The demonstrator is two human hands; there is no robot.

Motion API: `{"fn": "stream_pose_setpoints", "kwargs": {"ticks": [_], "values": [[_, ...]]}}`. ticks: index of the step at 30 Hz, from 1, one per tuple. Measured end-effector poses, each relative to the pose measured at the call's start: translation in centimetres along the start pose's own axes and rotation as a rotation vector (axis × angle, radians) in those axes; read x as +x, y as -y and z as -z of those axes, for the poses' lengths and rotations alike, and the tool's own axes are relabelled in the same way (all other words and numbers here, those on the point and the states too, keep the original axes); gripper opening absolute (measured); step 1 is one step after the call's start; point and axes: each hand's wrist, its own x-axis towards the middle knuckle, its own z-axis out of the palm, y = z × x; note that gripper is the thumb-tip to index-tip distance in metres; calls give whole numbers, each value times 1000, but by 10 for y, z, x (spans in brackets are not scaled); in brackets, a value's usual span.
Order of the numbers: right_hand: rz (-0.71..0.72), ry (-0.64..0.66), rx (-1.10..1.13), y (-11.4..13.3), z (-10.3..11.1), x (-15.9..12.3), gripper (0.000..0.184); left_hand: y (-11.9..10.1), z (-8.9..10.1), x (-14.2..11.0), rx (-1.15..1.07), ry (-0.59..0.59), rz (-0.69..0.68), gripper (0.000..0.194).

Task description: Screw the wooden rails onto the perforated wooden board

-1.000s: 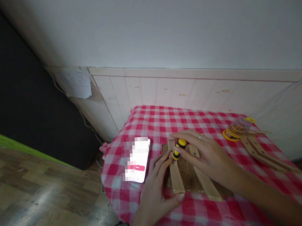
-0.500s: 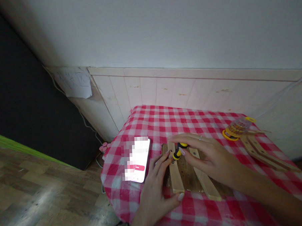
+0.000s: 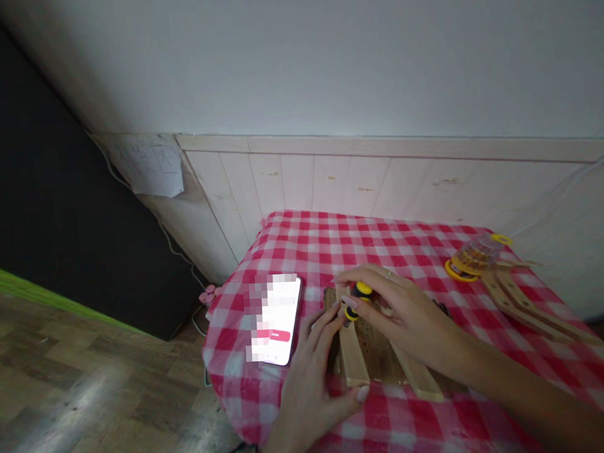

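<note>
While the right hand [image 3: 406, 309] keeps a closed grip on the leaning yellow-and-black screwdriver [image 3: 363, 290], half-open left hand [image 3: 311, 380] steadies the pale wooden slat [image 3: 354, 358] on the red-and-white checked tabletop [image 3: 362, 234]; excess tilt could cause slipping.

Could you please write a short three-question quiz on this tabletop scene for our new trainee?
1. True or false: the right hand holds the yellow-and-black screwdriver at a pale wooden slat.
2. Which thing lies to the left of the left hand?
A) clear plastic jar with yellow trim
B) phone with a lit white screen
C) pair of bent wooden strips
3. Fill in: the checked tablecloth is white and ____.
Key: 1 true; 2 B; 3 red
</note>
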Motion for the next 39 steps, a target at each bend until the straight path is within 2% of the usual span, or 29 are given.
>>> {"fn": "stream_pose_setpoints", "kwargs": {"ticks": [5,9,15,20,24,27,31,34,39], "values": [[60,-32,-179,-2,8,3,29,1,0,-1,0,2,-9,72],[146,20,-195,-2,15,4,25,1,-1,-1,9,0,-11,71],[193,31,-201,2,21,4,21,1,0,-2,4,10,-6,71],[199,84,-179,3,23,4,18,2,-1,-2,25,3,-13,72],[210,143,-148,2,21,3,24,1,0,0,14,1,-26,70],[150,159,-101,4,15,3,26,1,0,-1,7,2,-19,69],[87,116,-88,5,7,5,20,3,-2,-3,25,5,15,73],[57,54,-112,2,0,6,23,3,-2,-4,25,8,18,72],[49,-23,-257,-2,-4,6,25,1,-1,-1,8,6,1,69]]}}
